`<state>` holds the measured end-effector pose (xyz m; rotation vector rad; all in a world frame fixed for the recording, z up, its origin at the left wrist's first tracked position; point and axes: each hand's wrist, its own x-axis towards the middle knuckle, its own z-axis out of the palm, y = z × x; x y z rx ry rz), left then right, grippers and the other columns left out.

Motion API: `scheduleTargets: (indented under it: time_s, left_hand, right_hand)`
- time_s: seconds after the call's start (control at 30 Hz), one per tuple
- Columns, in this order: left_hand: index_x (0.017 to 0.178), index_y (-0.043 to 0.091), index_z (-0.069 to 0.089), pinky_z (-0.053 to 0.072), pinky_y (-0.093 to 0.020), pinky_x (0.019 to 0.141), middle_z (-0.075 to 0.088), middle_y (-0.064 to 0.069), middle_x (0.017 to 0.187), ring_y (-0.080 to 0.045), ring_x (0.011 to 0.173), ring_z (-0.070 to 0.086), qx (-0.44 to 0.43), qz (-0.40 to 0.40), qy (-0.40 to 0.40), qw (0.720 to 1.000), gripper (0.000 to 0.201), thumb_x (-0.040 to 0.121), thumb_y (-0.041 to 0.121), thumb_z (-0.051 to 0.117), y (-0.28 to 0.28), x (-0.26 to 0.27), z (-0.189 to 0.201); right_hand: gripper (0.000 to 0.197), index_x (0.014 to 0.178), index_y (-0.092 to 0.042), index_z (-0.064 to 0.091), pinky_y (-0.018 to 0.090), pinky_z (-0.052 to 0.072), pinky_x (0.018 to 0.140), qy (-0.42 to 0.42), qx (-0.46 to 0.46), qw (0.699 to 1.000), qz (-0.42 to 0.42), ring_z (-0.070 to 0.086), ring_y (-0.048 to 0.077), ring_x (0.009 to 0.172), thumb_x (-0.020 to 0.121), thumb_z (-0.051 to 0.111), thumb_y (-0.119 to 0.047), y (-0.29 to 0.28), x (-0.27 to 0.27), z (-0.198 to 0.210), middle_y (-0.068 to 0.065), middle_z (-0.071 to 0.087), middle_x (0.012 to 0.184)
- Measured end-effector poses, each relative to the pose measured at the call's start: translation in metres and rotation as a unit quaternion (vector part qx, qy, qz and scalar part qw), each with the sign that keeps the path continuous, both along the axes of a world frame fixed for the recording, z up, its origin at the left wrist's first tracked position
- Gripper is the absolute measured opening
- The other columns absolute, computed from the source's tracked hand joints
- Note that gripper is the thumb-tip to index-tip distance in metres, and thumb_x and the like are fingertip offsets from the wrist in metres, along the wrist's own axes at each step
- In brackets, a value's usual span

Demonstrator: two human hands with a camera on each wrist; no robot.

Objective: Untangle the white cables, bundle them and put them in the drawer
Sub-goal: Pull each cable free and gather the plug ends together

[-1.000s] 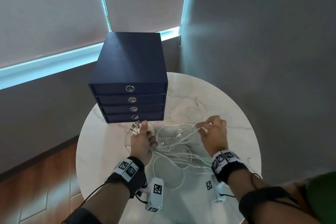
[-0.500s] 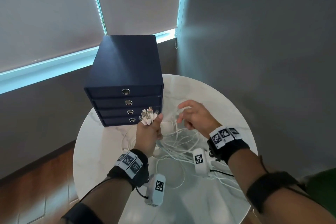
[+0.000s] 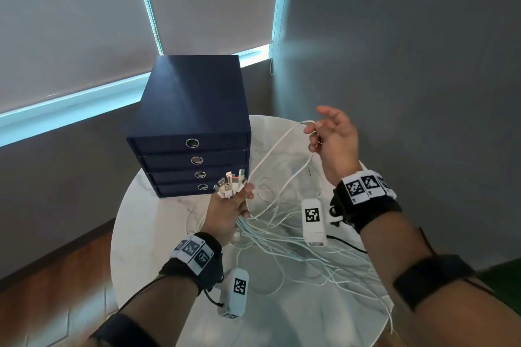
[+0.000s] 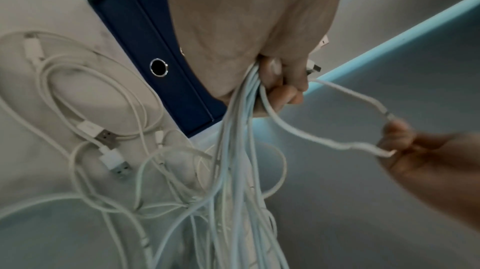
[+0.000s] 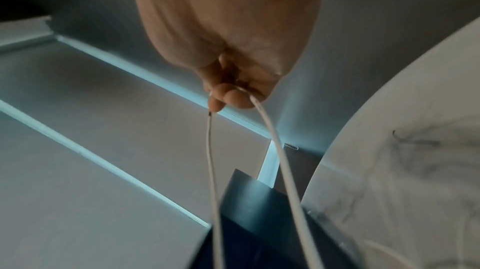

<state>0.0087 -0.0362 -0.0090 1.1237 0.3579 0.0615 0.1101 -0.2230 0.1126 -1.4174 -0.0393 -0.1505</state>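
Cables point(image 3: 284, 236) limp, light, snaggy | left hand point(image 3: 225, 214) fists plug ends | right hand point(image 3: 334, 139) pinches one loop | grab near plugs

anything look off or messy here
Yes: the white cables remain a tangled heap on the table, some strands trailing past its near edge. The left hand grips several plug ends; the right hand pinches one lifted loop.

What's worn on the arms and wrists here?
Left hand and right hand are bare. Each wrist has a black strap with white black-patterned marker tags and a hanging white camera module, also tagged. Thin black cables run up the forearms; black bands sit near both elbows.
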Motion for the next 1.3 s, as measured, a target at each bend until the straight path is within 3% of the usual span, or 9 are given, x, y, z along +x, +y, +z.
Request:
scheduleTargets:
  time_s: [0.1, 0.23, 0.33, 0.53, 0.77, 0.9, 1.1, 1.2, 1.3]
  left_hand:
    - [0.088, 0.008, 0.068, 0.038, -0.025, 0.043, 0.064, -0.008, 0.074, -0.014, 0.05, 0.037, 0.011, 0.013, 0.002, 1.0, 0.005, 0.092, 0.009, 0.069, -0.001, 0.004, 0.003]
    - [0.092, -0.004, 0.068, 0.032, -0.023, 0.041, 0.063, -0.001, 0.06, -0.011, 0.042, 0.035, 0.065, 0.0, 0.019, 0.998, 0.012, 0.091, 0.008, 0.071, -0.009, 0.008, 0.007]
    - [0.082, 0.004, 0.07, 0.03, -0.022, 0.041, 0.065, -0.006, 0.064, -0.011, 0.04, 0.035, 0.091, -0.003, 0.025, 0.996, 0.009, 0.09, 0.007, 0.072, -0.014, 0.01, 0.009]
    - [0.081, 0.005, 0.065, 0.03, -0.022, 0.042, 0.053, 0.008, 0.048, -0.009, 0.042, 0.032, 0.068, -0.021, 0.025, 0.997, 0.013, 0.091, 0.01, 0.071, -0.005, 0.002, 0.004]
    - [0.077, 0.003, 0.065, 0.032, -0.022, 0.04, 0.053, -0.004, 0.058, -0.011, 0.042, 0.033, 0.058, -0.006, 0.077, 0.995, 0.018, 0.09, 0.013, 0.072, 0.005, -0.007, -0.017]
    - [0.075, 0.007, 0.067, 0.031, -0.023, 0.041, 0.057, -0.016, 0.076, -0.014, 0.049, 0.036, 0.046, 0.01, 0.082, 0.996, 0.017, 0.089, 0.014, 0.073, 0.007, -0.007, -0.024]
    - [0.071, 0.009, 0.068, 0.029, -0.022, 0.041, 0.055, -0.01, 0.069, -0.011, 0.044, 0.036, 0.041, 0.009, 0.075, 0.996, 0.021, 0.09, 0.013, 0.072, 0.004, -0.003, -0.017]
    - [0.071, 0.008, 0.066, 0.028, -0.022, 0.042, 0.056, -0.003, 0.062, -0.01, 0.043, 0.035, 0.034, 0.003, 0.071, 0.997, 0.021, 0.091, 0.012, 0.071, 0.001, -0.002, -0.011]
    - [0.075, 0.007, 0.064, 0.027, -0.02, 0.04, 0.055, 0.007, 0.05, -0.008, 0.041, 0.033, 0.036, -0.005, 0.064, 0.997, 0.018, 0.092, 0.01, 0.069, -0.003, 0.0, -0.004]
  right_hand:
    - [0.041, 0.101, -0.025, 0.064, 0.035, 0.049, 0.068, -0.013, -0.24, 0.97, -0.027, 0.06, 0.017, 0.069, 0.089, 0.04, 0.005, -0.007, 0.005, -0.016, 0.002, 0.067, 0.086]
    - [0.043, 0.131, -0.02, 0.055, 0.045, 0.042, 0.099, -0.033, -0.684, 0.723, 0.093, 0.045, 0.029, 0.12, 0.09, 0.049, -0.01, 0.002, -0.017, -0.035, 0.004, 0.05, 0.13]
    - [0.033, 0.125, -0.02, 0.056, 0.047, 0.038, 0.101, -0.124, -0.723, 0.65, 0.2, 0.051, 0.025, 0.115, 0.097, 0.047, -0.035, 0.021, -0.037, -0.046, 0.001, 0.057, 0.125]
    - [0.026, 0.077, -0.019, 0.065, 0.025, 0.043, 0.064, -0.016, -0.497, 0.826, 0.265, 0.059, 0.003, 0.068, 0.098, 0.05, -0.023, 0.018, -0.027, -0.044, -0.011, 0.063, 0.072]
    - [0.03, 0.072, -0.016, 0.064, 0.021, 0.037, 0.051, -0.031, -0.165, 0.985, -0.026, 0.04, 0.0, 0.04, 0.097, 0.049, -0.009, 0.004, 0.009, 0.015, -0.015, 0.049, 0.042]
    - [0.031, 0.068, -0.02, 0.065, 0.021, 0.032, 0.044, -0.001, -0.095, 0.99, -0.101, 0.031, 0.008, 0.039, 0.096, 0.05, -0.016, -0.019, 0.03, 0.023, -0.004, 0.035, 0.047]
    - [0.025, 0.074, -0.023, 0.066, 0.038, 0.051, 0.072, 0.112, -0.316, 0.941, -0.051, 0.058, 0.022, 0.062, 0.083, 0.046, -0.013, -0.039, 0.026, -0.027, 0.001, 0.065, 0.068]
    - [0.031, 0.108, -0.018, 0.065, 0.044, 0.05, 0.096, 0.157, -0.45, 0.879, 0.013, 0.064, 0.035, 0.105, 0.084, 0.046, -0.012, -0.036, 0.009, -0.051, 0.013, 0.065, 0.113]
    - [0.062, 0.148, -0.015, 0.029, 0.045, 0.039, 0.105, 0.108, -0.588, 0.801, 0.035, 0.037, 0.035, 0.133, 0.091, 0.054, -0.016, -0.021, -0.012, -0.066, 0.012, 0.032, 0.147]
